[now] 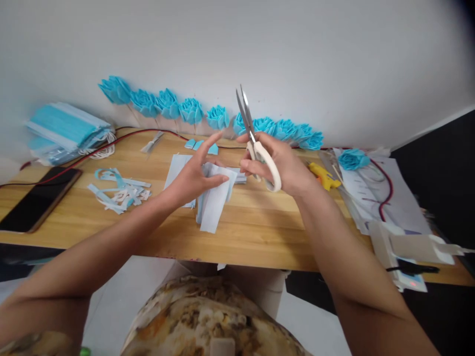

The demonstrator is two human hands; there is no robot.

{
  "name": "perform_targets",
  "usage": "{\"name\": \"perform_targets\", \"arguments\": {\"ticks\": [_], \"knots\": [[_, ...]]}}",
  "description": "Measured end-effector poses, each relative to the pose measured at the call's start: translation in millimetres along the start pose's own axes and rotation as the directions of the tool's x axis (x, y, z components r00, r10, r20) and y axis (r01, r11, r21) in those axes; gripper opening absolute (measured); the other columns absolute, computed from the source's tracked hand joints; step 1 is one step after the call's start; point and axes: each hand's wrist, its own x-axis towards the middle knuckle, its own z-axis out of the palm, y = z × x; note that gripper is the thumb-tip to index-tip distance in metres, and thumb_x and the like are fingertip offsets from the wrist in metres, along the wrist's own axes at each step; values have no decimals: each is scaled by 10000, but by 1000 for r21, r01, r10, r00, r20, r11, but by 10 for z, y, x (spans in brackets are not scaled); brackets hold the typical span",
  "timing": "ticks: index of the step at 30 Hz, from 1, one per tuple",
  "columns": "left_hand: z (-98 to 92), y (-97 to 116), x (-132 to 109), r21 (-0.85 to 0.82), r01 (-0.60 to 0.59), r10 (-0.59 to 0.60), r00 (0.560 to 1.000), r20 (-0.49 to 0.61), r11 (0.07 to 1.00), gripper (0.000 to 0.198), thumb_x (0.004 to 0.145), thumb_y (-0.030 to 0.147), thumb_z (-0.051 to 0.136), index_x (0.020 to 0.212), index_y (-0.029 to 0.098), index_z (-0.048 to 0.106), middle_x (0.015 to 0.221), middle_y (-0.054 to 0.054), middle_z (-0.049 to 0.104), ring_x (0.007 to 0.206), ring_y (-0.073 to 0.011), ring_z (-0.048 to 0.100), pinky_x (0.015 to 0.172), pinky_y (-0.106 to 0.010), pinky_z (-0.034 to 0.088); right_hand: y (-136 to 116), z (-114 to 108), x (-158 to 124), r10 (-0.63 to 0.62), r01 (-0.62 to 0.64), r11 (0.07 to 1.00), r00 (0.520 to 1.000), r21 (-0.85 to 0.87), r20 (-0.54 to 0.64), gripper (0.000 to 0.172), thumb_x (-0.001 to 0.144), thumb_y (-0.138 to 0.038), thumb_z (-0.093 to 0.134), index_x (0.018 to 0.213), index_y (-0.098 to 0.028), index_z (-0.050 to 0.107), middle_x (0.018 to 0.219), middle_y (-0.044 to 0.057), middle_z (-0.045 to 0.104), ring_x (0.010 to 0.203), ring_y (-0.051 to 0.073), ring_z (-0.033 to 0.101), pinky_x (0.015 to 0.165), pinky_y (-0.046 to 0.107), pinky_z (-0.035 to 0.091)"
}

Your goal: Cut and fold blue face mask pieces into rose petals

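Note:
My right hand (276,160) grips a pair of scissors (245,111) with cream handles, held above the table. Their metal blades point up towards the wall and stand slightly apart. In my left hand (193,175) is a folded piece of pale blue and white mask fabric (217,200), under the thumb, hanging down towards me. The index finger of that hand stretches out towards the scissors. Beneath it a flat pale fabric sheet (173,173) lies on the wood. Small blue cut pieces (200,145) rest just behind my left hand.
Blue fabric flowers (191,111) on thin stems lean along the wall. To the left are stacked face masks (69,126), a phone (40,200) and a heap of cut strips (120,190). A yellow glue gun (324,176), another blue flower (353,159) and a power strip (386,247) lie right.

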Motion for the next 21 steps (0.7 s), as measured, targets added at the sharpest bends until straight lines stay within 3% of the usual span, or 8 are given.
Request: {"name": "perform_targets", "arguments": {"ticks": [5, 10, 13, 17, 21], "knots": [[103, 69, 61, 89, -50, 43, 996, 77, 995, 1009, 651, 244, 902, 1540, 360, 437, 1544, -109, 480, 1059, -259, 693, 963, -426, 555, 21, 94, 41, -17, 21, 998, 998, -67, 58, 423, 776, -302, 802, 1164, -203, 667, 846, 9, 658, 757, 177, 650, 644, 300, 524], [182, 176, 123, 117, -86, 71, 989, 129, 989, 947, 678, 257, 881, 1522, 317, 456, 1464, -110, 573, 1221, -299, 637, 1044, -425, 515, -27, 105, 41, -51, 57, 995, 996, -85, 73, 420, 765, -185, 730, 1180, -221, 669, 856, -4, 653, 752, 163, 620, 667, 296, 498], [83, 182, 120, 109, -25, 8, 988, 152, 994, 885, 699, 295, 871, 1501, 312, 495, 1467, -107, 594, 1284, -316, 602, 1033, -425, 519, -8, -7, 14, -51, 49, 998, 998, -33, -40, 417, 775, -240, 756, 1178, -234, 651, 822, -17, 625, 710, 149, 581, 632, 284, 472], [-161, 125, 100, 80, 127, -137, 982, 132, 989, 677, 765, 365, 823, 1405, 287, 617, 1381, -101, 664, 1121, -285, 671, 887, -378, 560, 105, -161, -40, 8, 7, 998, 976, 70, -218, 481, 766, -303, 780, 1212, -242, 612, 793, -39, 568, 627, 117, 509, 561, 260, 424], [-353, 93, 101, 158, 148, -159, 985, 62, 976, 562, 737, 339, 837, 1285, 286, 724, 1321, -77, 699, 1031, -264, 672, 804, -347, 555, 254, -170, -95, 68, -30, 980, 980, 199, -189, 538, 733, -374, 821, 1202, -221, 605, 852, -16, 602, 722, 148, 565, 617, 271, 462]]}}
